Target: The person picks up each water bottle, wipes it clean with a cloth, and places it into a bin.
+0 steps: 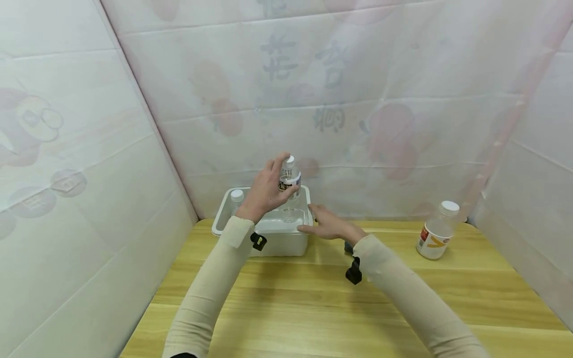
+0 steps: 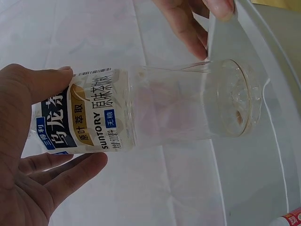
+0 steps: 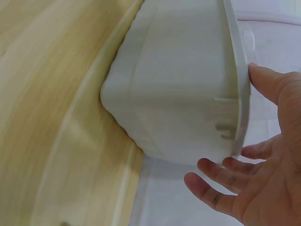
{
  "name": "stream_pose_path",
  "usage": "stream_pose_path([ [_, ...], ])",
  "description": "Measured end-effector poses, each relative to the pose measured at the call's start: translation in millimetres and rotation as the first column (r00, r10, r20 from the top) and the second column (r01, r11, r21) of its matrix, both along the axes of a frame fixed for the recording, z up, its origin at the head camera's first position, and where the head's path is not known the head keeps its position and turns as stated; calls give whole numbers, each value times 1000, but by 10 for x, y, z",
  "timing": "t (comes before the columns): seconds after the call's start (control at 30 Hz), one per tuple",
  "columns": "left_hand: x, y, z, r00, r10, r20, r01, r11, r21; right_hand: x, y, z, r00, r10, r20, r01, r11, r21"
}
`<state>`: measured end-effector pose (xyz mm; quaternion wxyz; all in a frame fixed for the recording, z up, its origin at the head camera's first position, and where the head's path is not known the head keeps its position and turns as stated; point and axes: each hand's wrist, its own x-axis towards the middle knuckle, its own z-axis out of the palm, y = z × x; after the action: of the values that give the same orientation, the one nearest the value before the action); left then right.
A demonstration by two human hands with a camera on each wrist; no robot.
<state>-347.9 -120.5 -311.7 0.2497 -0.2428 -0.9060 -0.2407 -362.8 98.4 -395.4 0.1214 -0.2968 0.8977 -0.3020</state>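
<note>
My left hand point(image 1: 267, 189) grips a clear plastic bottle point(image 2: 169, 103) around its upper, labelled part. This bottle has a white cap and a SUNTORY label, and stands upright with its base within the outline of a white plastic bin point(image 1: 279, 244) in the head view. Another white-capped bottle point(image 1: 237, 196) is inside the bin at the left, mostly hidden by the left hand and wrist. At the bin's right front corner is my right hand point(image 1: 330, 223). Its thumb point(image 3: 265, 77) touches the rim, while the other fingers spread loosely along the outside.
A clear bottle point(image 1: 435, 239) with a white cap and a red, white and orange label stands at the right of the wooden table point(image 1: 286, 308). A small dark object point(image 1: 348, 247) shows behind the right wrist. Printed sheets point(image 1: 403, 134) wall in the table's back and sides.
</note>
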Motion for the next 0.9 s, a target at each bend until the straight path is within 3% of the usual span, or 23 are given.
stream_pose_path([
  [0.4,-68,-77,-68,999,13,45,-14,999,29,2,-95,-290,993,36,114,-16,985,-170],
  [0.67,-80,-98,-112,996,15,86,-19,999,45,43,-130,-450,973,-1,230,71,954,-293],
  [0.9,-102,-113,-142,993,36,114,-42,998,52,84,-156,-505,967,-23,254,108,940,-324],
])
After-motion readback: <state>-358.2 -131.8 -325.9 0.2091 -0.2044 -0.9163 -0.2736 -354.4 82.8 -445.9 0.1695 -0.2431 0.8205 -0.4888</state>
